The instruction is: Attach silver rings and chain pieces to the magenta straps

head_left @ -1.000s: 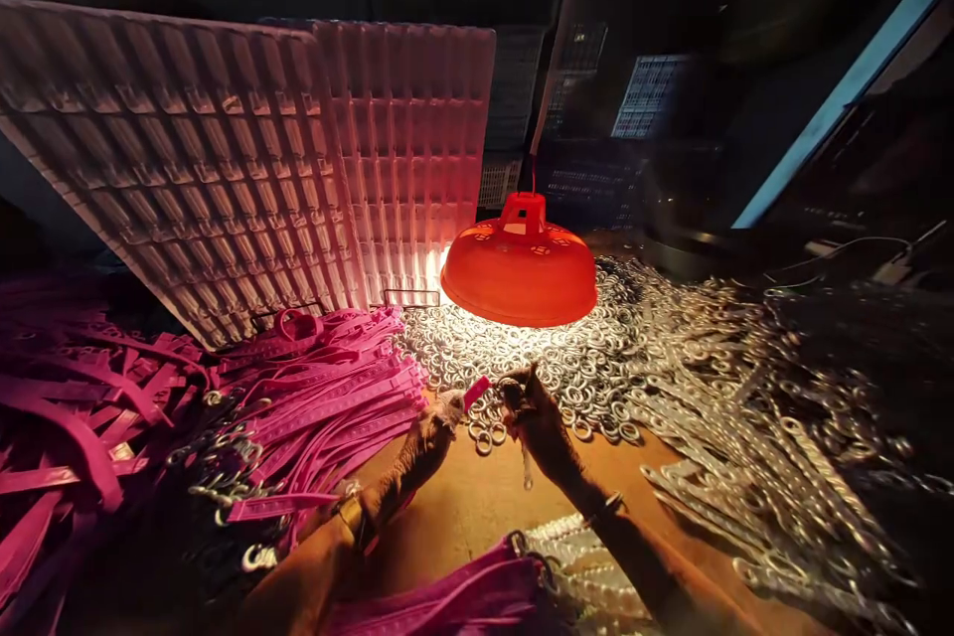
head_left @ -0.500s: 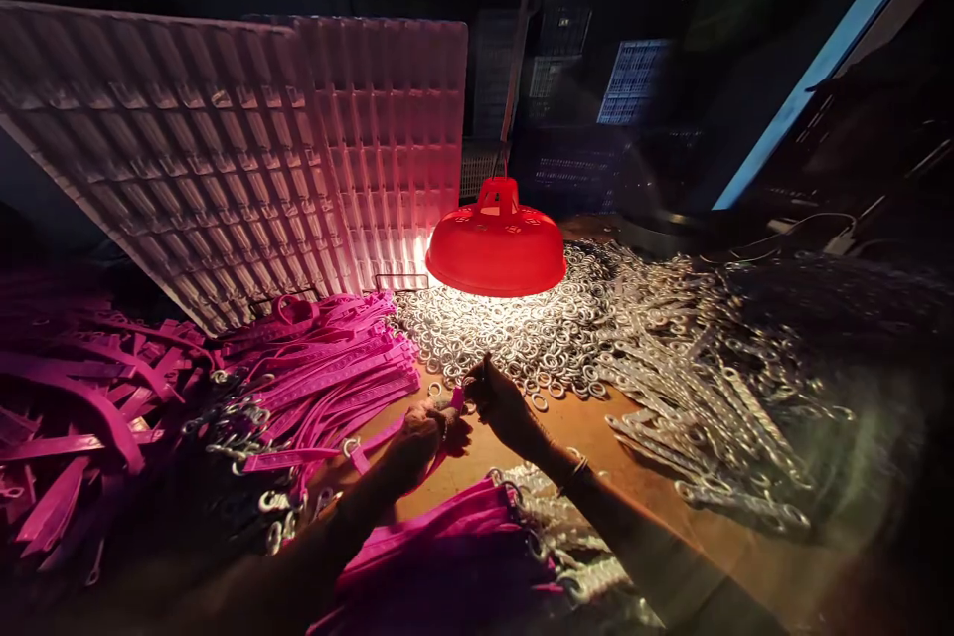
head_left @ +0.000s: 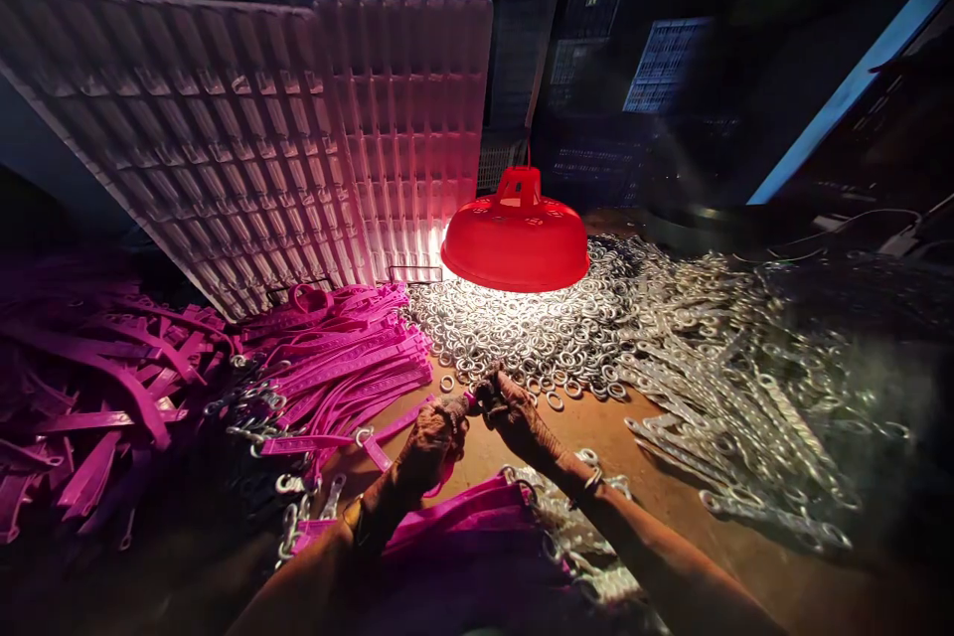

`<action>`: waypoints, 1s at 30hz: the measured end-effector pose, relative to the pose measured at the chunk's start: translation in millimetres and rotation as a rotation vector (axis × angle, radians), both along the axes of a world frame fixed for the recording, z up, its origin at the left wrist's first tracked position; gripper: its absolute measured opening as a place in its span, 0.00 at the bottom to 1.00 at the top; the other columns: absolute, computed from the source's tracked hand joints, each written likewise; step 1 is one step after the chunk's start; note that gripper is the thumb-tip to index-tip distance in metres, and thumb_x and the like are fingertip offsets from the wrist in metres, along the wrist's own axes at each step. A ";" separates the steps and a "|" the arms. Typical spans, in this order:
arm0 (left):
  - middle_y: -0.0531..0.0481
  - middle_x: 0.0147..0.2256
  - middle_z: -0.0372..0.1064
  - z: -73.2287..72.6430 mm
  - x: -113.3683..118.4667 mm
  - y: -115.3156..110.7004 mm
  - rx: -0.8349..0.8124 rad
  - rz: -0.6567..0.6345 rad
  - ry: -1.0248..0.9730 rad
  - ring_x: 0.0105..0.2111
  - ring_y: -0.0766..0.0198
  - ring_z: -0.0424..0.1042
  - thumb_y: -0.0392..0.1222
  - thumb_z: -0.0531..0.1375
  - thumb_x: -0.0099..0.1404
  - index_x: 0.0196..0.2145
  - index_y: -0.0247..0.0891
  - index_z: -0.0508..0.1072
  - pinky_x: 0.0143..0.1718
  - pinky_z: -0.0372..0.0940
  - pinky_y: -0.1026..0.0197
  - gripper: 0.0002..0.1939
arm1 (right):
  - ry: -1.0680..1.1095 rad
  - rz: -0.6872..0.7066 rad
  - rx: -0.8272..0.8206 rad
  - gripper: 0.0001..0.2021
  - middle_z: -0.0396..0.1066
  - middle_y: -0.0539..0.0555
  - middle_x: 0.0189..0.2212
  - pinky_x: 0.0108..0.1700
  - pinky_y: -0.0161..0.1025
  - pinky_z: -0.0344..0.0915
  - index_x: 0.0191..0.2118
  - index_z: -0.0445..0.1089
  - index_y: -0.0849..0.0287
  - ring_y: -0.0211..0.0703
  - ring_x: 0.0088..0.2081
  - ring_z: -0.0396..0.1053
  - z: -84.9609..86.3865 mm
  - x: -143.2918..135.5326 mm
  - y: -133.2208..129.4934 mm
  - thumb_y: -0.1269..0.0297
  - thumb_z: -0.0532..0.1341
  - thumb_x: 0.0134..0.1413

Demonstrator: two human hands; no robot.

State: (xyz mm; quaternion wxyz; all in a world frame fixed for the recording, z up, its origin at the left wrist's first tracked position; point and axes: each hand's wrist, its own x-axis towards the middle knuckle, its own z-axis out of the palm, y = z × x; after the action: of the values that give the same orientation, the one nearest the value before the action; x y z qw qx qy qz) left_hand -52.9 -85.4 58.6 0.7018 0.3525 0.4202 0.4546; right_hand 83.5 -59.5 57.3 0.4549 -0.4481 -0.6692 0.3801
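My left hand (head_left: 436,437) is closed round a pink strap (head_left: 471,403), whose end pokes out toward the other hand. Fingertips of my right hand (head_left: 514,417) pinch together right at that end; what they hold is hidden in shadow. Both hands nearly meet just in front of a heap of metal rings (head_left: 507,333). Beneath my forearms lies a bundle of pink straps (head_left: 469,527) with pale, braided-looking ends (head_left: 596,527). Left of my left hand, more pink straps (head_left: 358,358) are stacked, and one with a metal ring lies nearest to it.
A red lamp (head_left: 516,238) hangs low over the rings. Ribbed translucent panels (head_left: 260,139) stand upright behind the straps at left. Pale metallic-looking strips (head_left: 730,397) are piled at right, and loose pink straps (head_left: 96,407) at far left. Crates (head_left: 667,65) stand in the dark background.
The view has shifted, so the scene sits further right. My hands have drawn together at the strap's end, and less of the strap shows between them.
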 end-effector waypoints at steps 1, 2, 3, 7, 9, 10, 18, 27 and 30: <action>0.58 0.17 0.55 -1.6 -0.8 0.4 0.010 0.009 0.002 0.15 0.75 0.49 0.57 0.62 0.50 0.27 0.36 0.68 0.17 0.46 0.67 0.19 | -0.007 -0.009 0.032 0.09 0.57 0.47 0.20 0.22 0.33 0.54 0.27 0.54 0.57 0.34 0.21 0.52 -1.6 -0.3 0.6 0.61 0.48 0.55; 0.58 0.17 0.55 -3.1 -1.4 0.7 0.025 0.008 0.010 0.15 0.75 0.50 0.57 0.62 0.51 0.26 0.36 0.68 0.17 0.47 0.67 0.19 | -0.011 -0.013 0.047 0.08 0.56 0.48 0.21 0.23 0.33 0.54 0.27 0.54 0.57 0.35 0.22 0.51 -3.3 -0.7 1.1 0.61 0.49 0.54; 0.58 0.17 0.55 -4.5 -1.8 1.0 0.045 -0.001 0.022 0.15 0.75 0.50 0.57 0.61 0.52 0.25 0.36 0.68 0.17 0.47 0.67 0.19 | -0.008 -0.016 0.043 0.07 0.56 0.48 0.21 0.24 0.34 0.54 0.27 0.54 0.57 0.35 0.23 0.51 -5.0 -0.9 1.4 0.62 0.50 0.53; 0.59 0.15 0.51 -9.2 -1.6 2.6 0.135 -0.070 0.094 0.14 0.75 0.47 0.53 0.61 0.53 0.20 0.37 0.62 0.15 0.43 0.67 0.18 | 0.039 0.005 -0.132 0.10 0.54 0.48 0.22 0.24 0.33 0.54 0.25 0.51 0.56 0.36 0.24 0.50 -9.7 -1.2 2.2 0.61 0.52 0.53; 0.59 0.14 0.52 -10.7 -0.9 4.3 0.162 -0.095 0.153 0.14 0.76 0.47 0.51 0.62 0.53 0.19 0.36 0.62 0.14 0.41 0.67 0.17 | 0.040 0.037 -0.187 0.11 0.54 0.47 0.22 0.24 0.33 0.54 0.25 0.52 0.56 0.35 0.24 0.50 -10.4 -0.4 4.2 0.59 0.51 0.55; 0.59 0.14 0.53 -10.9 -0.6 5.5 0.171 -0.106 0.185 0.13 0.76 0.47 0.50 0.62 0.53 0.20 0.36 0.63 0.14 0.41 0.68 0.17 | 0.034 0.063 -0.186 0.11 0.55 0.47 0.22 0.24 0.33 0.53 0.26 0.53 0.57 0.35 0.24 0.50 -10.1 0.2 6.0 0.59 0.50 0.56; 0.55 0.14 0.60 31.3 -6.9 13.5 -0.004 -0.130 0.215 0.14 0.72 0.59 0.54 0.62 0.45 0.17 0.35 0.64 0.16 0.56 0.67 0.19 | -0.198 0.312 -0.114 0.18 0.65 0.51 0.27 0.24 0.32 0.58 0.39 0.61 0.61 0.35 0.24 0.61 28.7 12.6 7.5 0.49 0.50 0.59; 0.56 0.15 0.59 75.8 -30.1 -50.2 -0.050 -0.473 0.343 0.16 0.73 0.54 0.48 0.64 0.50 0.19 0.32 0.71 0.17 0.46 0.66 0.14 | -0.384 0.338 -0.109 0.15 0.68 0.53 0.26 0.25 0.33 0.56 0.47 0.64 0.57 0.40 0.26 0.62 56.6 31.7 -110.0 0.60 0.60 0.54; 0.53 0.17 0.62 54.2 -31.5 -79.2 -0.104 -0.494 0.246 0.19 0.72 0.56 0.48 0.63 0.53 0.19 0.32 0.70 0.20 0.48 0.65 0.16 | -0.498 0.361 -0.078 0.14 0.69 0.56 0.29 0.29 0.35 0.56 0.47 0.62 0.58 0.42 0.28 0.61 57.5 33.0 -138.5 0.64 0.58 0.55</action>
State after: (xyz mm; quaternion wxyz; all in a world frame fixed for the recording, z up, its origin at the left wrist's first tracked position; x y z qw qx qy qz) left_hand -84.3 -164.6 112.7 0.7523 0.4603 0.4262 0.2013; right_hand 116.5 -198.0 114.7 0.1844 -0.4185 -0.8138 0.3585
